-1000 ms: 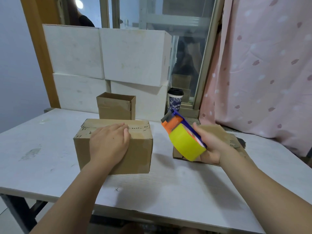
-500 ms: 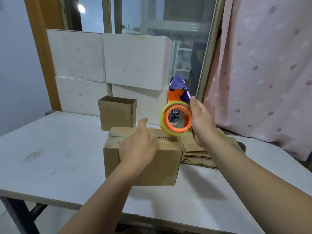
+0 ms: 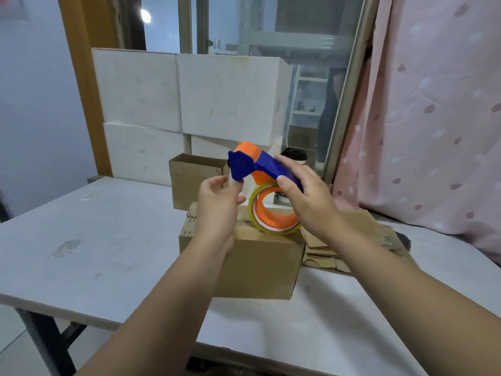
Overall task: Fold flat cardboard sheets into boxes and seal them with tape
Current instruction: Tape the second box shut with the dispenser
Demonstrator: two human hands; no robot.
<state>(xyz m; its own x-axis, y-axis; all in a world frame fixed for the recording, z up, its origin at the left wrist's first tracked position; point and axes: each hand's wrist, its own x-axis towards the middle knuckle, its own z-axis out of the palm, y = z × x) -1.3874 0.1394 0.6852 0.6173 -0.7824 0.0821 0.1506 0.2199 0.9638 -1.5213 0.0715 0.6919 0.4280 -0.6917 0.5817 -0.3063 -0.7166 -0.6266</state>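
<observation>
A closed brown cardboard box (image 3: 260, 264) stands on the white table (image 3: 95, 240). Just above its top I hold a tape dispenser (image 3: 244, 165) with a blue handle, an orange body and a yellowish tape roll (image 3: 273, 229). My right hand (image 3: 309, 202) grips the blue handle from the right. My left hand (image 3: 217, 213) is raised off the box, its curled index finger and thumb pinching at the lower edge of the dispenser's blue front plate. Whether a tape end lies between those fingers is hidden.
Flat cardboard sheets (image 3: 360, 226) lie stacked right of the box. A small open-topped carton (image 3: 192, 177) stands behind it, with stacked white boxes (image 3: 225, 96) against the window. A lidded paper cup (image 3: 294, 156) sits behind the dispenser. A pink curtain (image 3: 433, 118) hangs at right.
My left hand lifted off the box top and rose to the dispenser's front. My right hand turned the dispenser over, handle now up, and brought it down above the box.
</observation>
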